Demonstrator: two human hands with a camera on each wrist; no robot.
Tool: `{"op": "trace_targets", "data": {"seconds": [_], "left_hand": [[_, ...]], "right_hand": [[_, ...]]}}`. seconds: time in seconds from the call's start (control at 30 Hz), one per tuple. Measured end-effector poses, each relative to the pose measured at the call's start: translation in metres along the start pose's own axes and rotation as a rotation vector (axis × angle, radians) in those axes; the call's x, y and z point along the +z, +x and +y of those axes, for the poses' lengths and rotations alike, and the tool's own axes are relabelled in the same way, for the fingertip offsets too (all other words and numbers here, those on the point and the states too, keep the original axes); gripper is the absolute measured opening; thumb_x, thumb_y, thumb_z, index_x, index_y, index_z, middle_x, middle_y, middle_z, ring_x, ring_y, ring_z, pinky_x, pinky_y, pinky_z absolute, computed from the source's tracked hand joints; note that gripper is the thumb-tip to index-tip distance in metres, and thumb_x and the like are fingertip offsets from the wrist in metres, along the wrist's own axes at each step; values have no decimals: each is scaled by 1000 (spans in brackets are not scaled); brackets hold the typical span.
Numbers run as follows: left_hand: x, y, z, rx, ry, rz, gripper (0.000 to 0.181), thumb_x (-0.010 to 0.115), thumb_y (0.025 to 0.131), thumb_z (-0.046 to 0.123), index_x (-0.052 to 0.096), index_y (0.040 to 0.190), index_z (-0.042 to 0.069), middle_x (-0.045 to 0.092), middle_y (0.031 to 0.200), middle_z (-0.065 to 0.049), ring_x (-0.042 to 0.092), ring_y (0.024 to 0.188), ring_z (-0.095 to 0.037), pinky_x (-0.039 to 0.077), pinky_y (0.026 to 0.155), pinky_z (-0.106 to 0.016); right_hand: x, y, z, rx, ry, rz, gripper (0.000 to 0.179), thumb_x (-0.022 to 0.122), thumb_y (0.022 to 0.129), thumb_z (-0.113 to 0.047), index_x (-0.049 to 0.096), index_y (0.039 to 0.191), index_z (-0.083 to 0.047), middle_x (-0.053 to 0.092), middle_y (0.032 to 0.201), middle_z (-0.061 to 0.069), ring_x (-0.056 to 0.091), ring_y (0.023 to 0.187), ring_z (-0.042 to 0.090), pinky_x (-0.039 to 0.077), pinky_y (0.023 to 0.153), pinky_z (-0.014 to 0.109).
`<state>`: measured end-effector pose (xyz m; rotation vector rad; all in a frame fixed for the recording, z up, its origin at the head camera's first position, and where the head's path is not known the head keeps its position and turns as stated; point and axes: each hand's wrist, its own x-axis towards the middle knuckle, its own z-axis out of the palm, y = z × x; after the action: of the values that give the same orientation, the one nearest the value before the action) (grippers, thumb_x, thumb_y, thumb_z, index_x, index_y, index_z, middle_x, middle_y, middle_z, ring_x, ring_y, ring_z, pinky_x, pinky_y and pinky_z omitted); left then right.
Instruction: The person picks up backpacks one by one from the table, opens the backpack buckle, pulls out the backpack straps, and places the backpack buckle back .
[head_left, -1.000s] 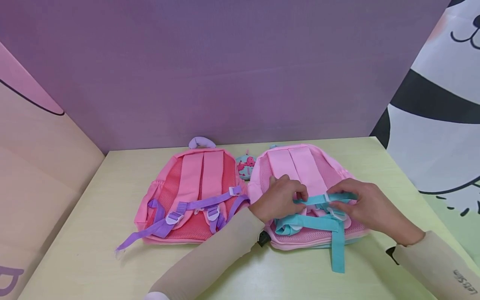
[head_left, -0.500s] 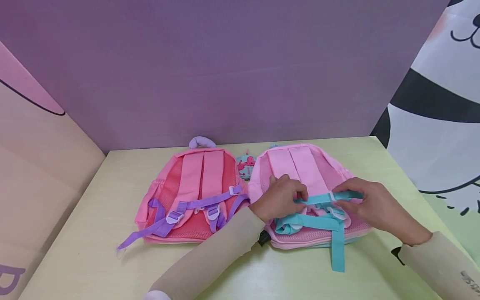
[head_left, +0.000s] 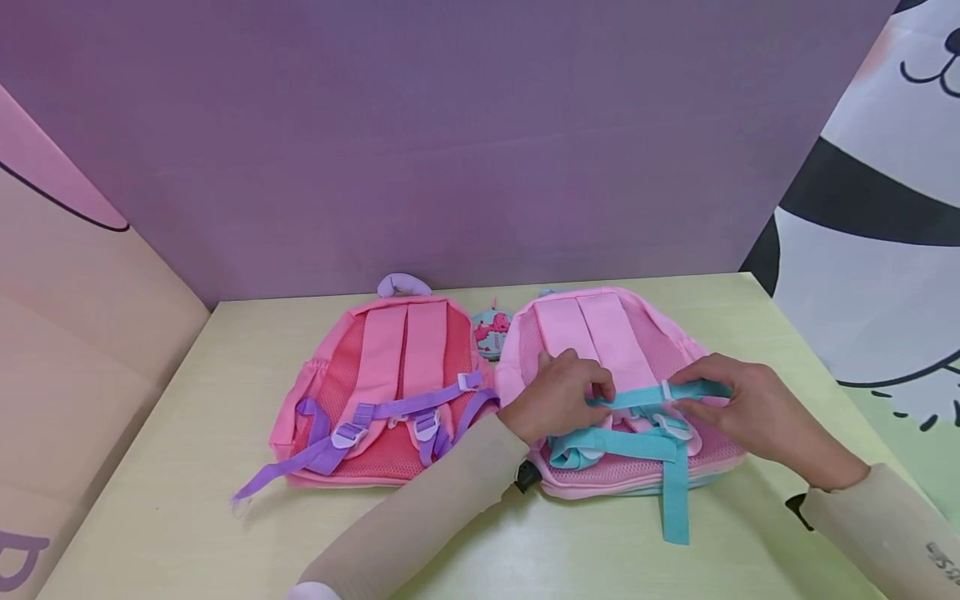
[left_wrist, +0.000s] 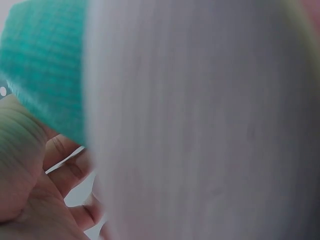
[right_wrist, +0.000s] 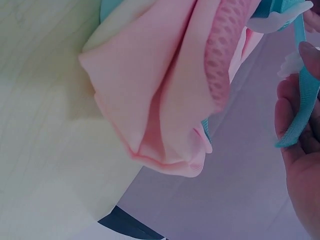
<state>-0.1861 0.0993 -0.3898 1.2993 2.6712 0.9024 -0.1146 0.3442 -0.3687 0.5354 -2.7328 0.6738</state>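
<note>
A light pink backpack (head_left: 600,333) lies straps-up on the table. Across its lower half my left hand (head_left: 558,404) pinches one end of a teal strap (head_left: 633,398). My right hand (head_left: 738,408) holds the same strap farther right, at a small white slider (head_left: 666,390). In the right wrist view the loose strap end (right_wrist: 301,117) lies across the fingers of my right hand (right_wrist: 305,160). Another teal strap (head_left: 676,504) hangs over the bag's front edge. The left wrist view is mostly covered by a blurred white surface (left_wrist: 200,120), beside teal webbing (left_wrist: 45,65) and fingers.
Left of it, a coral backpack (head_left: 382,342) with purple straps (head_left: 300,462) lies on the pale table (head_left: 172,433). A small round teal item with a red print (head_left: 492,333) sits between the bags. A purple wall (head_left: 465,150) rises behind.
My right hand has shifted slightly right along the teal strap, and the white slider has moved right with it. The left hand stays in place.
</note>
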Motion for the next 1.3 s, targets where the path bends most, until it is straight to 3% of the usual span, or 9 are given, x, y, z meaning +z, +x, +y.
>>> {"op": "trace_targets", "data": {"seconds": [0.4,0.6,0.9,1.13,1.3], "left_hand": [[-1,0,0,-9,-7,-2,13,81,76,24,67,78,26,52,70,20,40,76,-2,26,75,-29],[-1,-1,0,-11,-6,-1,14,81,76,24,67,78,26,52,69,19,40,76,-2,26,74,-29],[0,-1,0,-10,-7,1,14,81,76,23,67,77,25,52,69,20,40,75,-3,26,74,-29],[1,0,-2,-19,-10,-1,15,82,75,23,67,76,26,52,69,19,40,75,-3,26,75,-30],[0,-1,0,-29,-4,-9,15,82,75,24,67,76,26,52,68,19,40,76,-3,26,75,-30]], "right_hand": [[1,4,-4,-50,34,-17,42,84,70,-15,68,109,-13,63,98,-10,59,87,7,41,78,8],[1,4,-5,-74,16,-1,42,85,69,-10,68,108,-13,63,100,-9,58,90,10,39,80,7],[-3,0,1,-48,-16,0,44,85,67,-8,69,107,-15,62,99,-7,57,87,12,44,75,11],[-4,-2,10,-22,-40,11,44,86,65,-7,70,105,-16,63,102,-2,59,90,18,39,76,8],[-6,-3,14,-7,-48,8,43,86,65,-7,71,104,-16,63,102,-4,58,90,18,42,75,12]]}}
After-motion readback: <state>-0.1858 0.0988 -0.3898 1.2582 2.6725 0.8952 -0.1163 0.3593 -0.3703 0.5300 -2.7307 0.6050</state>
